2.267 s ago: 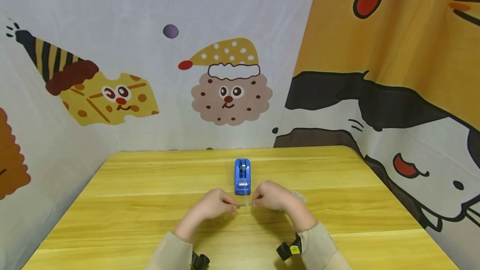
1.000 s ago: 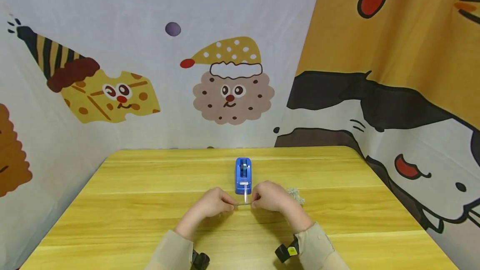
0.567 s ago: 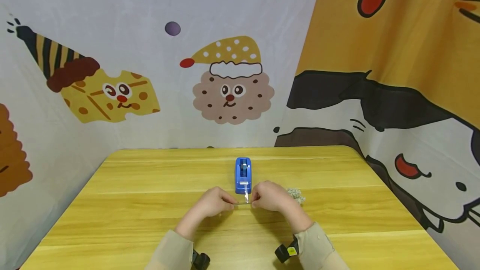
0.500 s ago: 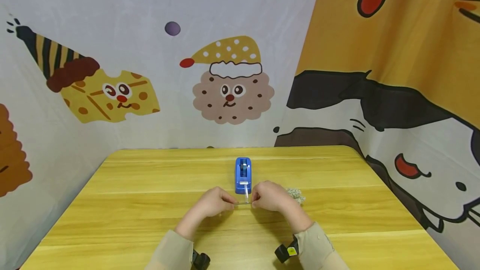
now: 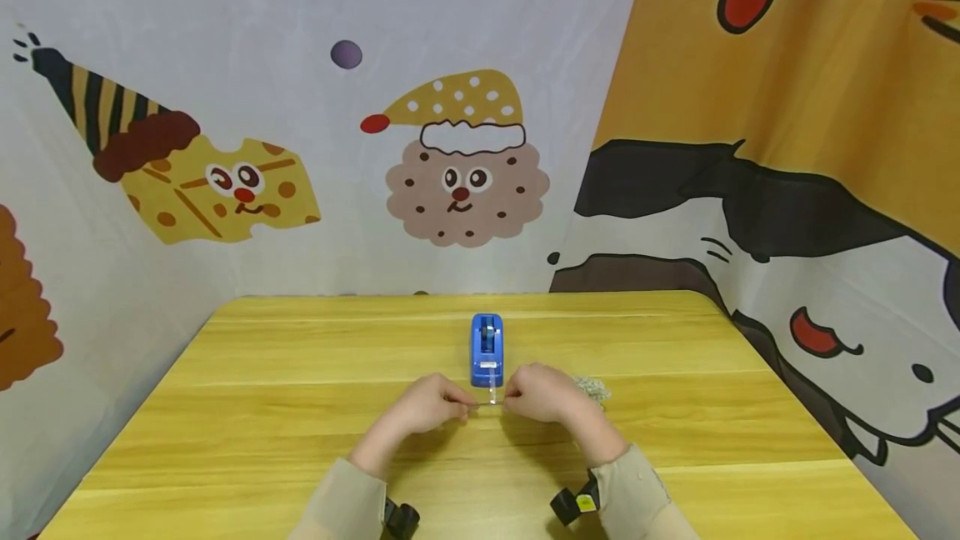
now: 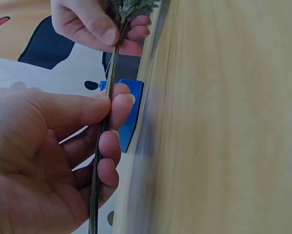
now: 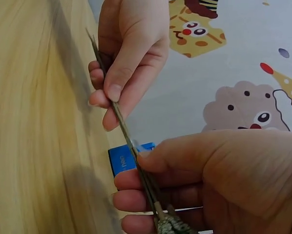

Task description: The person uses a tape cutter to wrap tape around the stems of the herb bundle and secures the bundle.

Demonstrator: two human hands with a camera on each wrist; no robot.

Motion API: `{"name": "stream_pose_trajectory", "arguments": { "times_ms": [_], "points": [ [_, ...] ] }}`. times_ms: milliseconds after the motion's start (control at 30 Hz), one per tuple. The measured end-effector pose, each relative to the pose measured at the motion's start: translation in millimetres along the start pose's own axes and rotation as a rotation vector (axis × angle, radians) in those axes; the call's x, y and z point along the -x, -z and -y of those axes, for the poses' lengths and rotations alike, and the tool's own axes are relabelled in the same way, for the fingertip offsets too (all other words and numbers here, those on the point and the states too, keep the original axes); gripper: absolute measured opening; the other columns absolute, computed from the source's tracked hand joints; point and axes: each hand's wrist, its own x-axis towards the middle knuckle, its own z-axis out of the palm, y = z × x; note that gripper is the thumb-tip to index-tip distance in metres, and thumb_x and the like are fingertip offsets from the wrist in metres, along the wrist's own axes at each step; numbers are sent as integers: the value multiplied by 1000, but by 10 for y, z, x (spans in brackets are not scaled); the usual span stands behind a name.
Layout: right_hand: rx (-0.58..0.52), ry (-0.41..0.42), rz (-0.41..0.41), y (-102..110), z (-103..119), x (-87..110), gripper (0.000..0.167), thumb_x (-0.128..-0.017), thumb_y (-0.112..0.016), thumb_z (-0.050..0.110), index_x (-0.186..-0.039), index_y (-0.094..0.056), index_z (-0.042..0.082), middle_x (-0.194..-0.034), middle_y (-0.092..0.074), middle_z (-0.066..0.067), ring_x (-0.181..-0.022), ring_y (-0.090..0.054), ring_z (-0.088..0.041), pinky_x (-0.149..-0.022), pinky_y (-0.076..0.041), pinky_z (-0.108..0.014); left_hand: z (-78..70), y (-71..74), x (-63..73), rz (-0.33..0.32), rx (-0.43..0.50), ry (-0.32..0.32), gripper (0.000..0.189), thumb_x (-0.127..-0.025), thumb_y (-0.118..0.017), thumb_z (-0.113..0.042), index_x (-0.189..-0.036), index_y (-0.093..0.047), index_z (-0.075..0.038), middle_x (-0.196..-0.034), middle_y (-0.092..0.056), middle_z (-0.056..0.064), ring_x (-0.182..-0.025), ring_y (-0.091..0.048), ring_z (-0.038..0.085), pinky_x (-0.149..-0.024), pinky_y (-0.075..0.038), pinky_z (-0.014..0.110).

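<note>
Both hands hold a thin bunch of flower stems (image 7: 129,139) level above the table, just in front of a blue tape dispenser (image 5: 487,367). My left hand (image 5: 432,403) pinches the bare stems between thumb and index finger, other fingers curled around them in the left wrist view. Nearer the flower end, my right hand (image 5: 542,392) grips the stems with thumb and fingers. Small pale green flower heads (image 5: 594,388) stick out beyond the right hand. A clear strip of tape (image 5: 492,388) reaches from the dispenser to the stems between the hands.
The dispenser stands on a yellow wood-grain table (image 5: 285,357), its front facing the hands. A cartoon-printed cloth (image 5: 300,273) hangs behind the table and along its sides. Black wrist cameras (image 5: 566,507) sit below the sleeves.
The stems have shifted slightly toward the dispenser, and the tape strip between them looks a little shorter. Both hands keep their grip throughout. The head view has tilted slightly.
</note>
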Motion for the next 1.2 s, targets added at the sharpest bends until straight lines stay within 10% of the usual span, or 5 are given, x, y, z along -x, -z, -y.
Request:
{"name": "stream_pose_trajectory", "arguments": {
  "times_ms": [267, 533, 900, 1200],
  "points": [
    [69, 20, -58, 31, 37, 1, 6, -84, -73, 15, -80, -76, 13, -75, -66, 9, -63, -52, -6, -62, -49, -29, 4, -2, -12, -73, -29, -3, 13, -86, -72, -10, -97, -78, -11, -102, -71, 8, -56, -55, 15, -62, -46, 30],
    [94, 20, -111, -10, 6, -24, 9, -81, -75, 14, -72, -73, 17, -70, -62, 11, -60, -49, -6, -59, -47, -28, 23, -4, -16, -53, 13, 8, 18, -93, -60, -12, -100, -75, -5, -76, -68, 3, -49, -47, 9, -44, -37, 23],
    [58, 32, -104, -30, 7, -34, 28, -86, -68, 16, -58, -63, 15, -50, -40, 11, -46, -34, -5, -45, -31, -23, 10, -2, -9, -88, 10, 36, 13, -90, -65, -10, -97, -75, -6, -77, -69, 2, -44, -44, 8, -42, -36, 21],
    [130, 26, -182, -40, 23, -55, 10, -82, -76, 19, -74, -73, 14, -61, -56, 12, -53, -44, -6, -53, -41, -26, -3, -22, -27, -158, -25, 46, 12, -87, -69, -9, -95, -78, -10, -97, -72, 7, -52, -49, 11, -54, -45, 30]
  ]
}}
